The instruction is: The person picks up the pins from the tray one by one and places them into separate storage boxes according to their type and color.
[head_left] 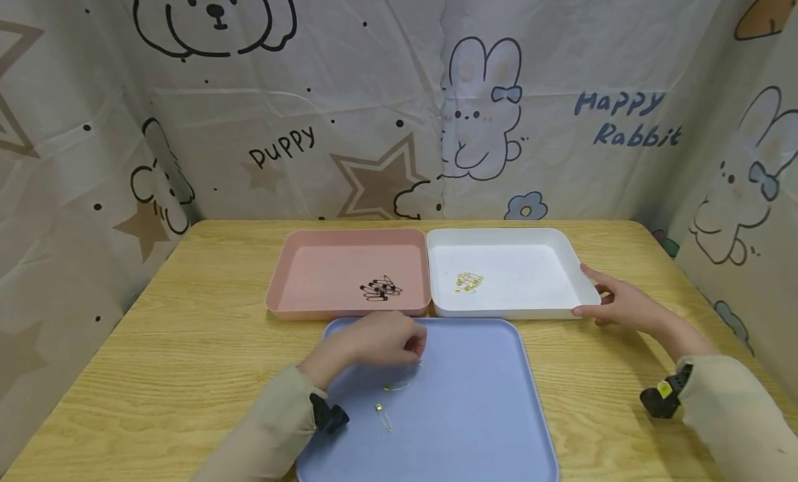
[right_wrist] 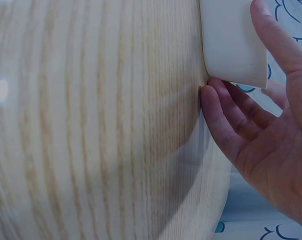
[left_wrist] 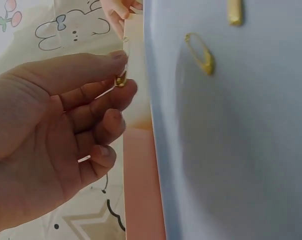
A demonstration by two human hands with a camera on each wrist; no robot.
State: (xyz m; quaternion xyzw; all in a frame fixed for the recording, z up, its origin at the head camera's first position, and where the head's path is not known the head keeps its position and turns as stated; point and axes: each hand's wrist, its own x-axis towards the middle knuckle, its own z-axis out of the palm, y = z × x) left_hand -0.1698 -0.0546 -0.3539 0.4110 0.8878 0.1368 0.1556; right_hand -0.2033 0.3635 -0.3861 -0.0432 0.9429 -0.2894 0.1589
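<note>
My left hand (head_left: 416,346) hovers over the far left part of a blue tray (head_left: 474,413) and pinches a small gold safety pin (left_wrist: 121,79) between thumb and forefinger. Two more gold safety pins (head_left: 395,386) (head_left: 384,417) lie on the blue tray just below that hand; the left wrist view shows them as pins (left_wrist: 201,52) too. My right hand (head_left: 589,291) rests against the near right corner of a white tray (head_left: 530,274), its fingers fairly straight, thumb at the front rim. The white tray holds a small pile of gold pins (head_left: 467,281).
A pink tray (head_left: 280,274) stands left of the white one, touching it, with a heap of black safety pins (head_left: 380,289) inside. All three trays sit on a wooden table (head_left: 187,357) enclosed by cartoon-printed cloth walls (head_left: 374,108).
</note>
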